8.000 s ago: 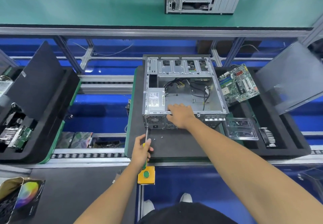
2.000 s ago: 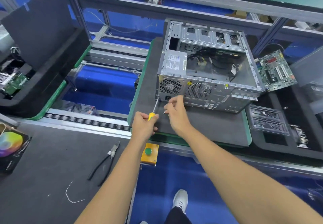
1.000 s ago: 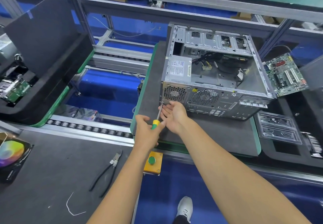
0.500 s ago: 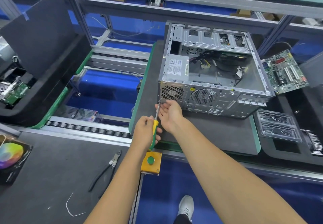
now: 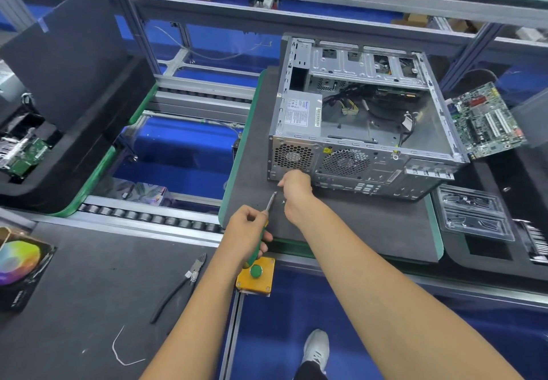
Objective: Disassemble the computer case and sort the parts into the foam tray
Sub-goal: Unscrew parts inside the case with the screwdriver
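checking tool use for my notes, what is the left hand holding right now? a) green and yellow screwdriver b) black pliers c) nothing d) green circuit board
a: the left hand is curled round the green and yellow handled screwdriver, whose metal shaft points up toward the grey metal computer case; the black-handled pliers lie untouched on the dark mat.

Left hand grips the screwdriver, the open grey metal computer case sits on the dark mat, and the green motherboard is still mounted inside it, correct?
Not quite. The head view shows the green motherboard outside the open grey metal computer case, leaning at its right. The rest holds.
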Motion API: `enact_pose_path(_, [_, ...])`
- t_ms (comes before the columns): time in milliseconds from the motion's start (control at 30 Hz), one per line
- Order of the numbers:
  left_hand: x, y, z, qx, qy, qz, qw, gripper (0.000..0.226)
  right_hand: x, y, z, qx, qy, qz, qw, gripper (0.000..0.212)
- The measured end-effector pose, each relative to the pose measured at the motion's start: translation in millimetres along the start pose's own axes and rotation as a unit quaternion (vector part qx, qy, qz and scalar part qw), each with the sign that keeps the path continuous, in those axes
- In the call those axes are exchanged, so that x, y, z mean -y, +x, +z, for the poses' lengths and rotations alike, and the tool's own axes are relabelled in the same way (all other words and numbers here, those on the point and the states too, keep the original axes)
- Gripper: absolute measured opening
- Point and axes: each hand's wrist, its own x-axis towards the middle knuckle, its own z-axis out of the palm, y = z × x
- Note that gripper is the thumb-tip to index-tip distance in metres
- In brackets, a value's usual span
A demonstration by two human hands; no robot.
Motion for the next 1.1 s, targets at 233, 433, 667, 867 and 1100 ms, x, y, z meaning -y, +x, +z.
enact_pose_path(233, [1,-3,-1,0.02,0.01,0.008,1.0,0.029,-33,-20,-29,0.078,-0.398,-0.288,0.868,0.048])
enact_pose_path(433, [1,0,-3,0.012,-0.006,0.007,1.0,0.029,-53,-19,-31,0.064,-0.454,-0.348,0.818,0.048])
enact_pose_path(667, [8,0,-6,0.014,-0.012,0.007,1.0,0.025,-62,-21,-40,0.03,-0.466,-0.386,0.796,0.047])
enact_pose_path(867, [12,-1,-8,0.007,-0.029,0.006,1.0,0.026,-64,-22,-50,0.007,-0.505,-0.433,0.746,0.042])
enact_pose_path(1100, [7,2,5,0.028,-0.006,0.045,0.999,0.027,-58,-15,-68,-0.125,-0.496,-0.48,0.712,0.041])
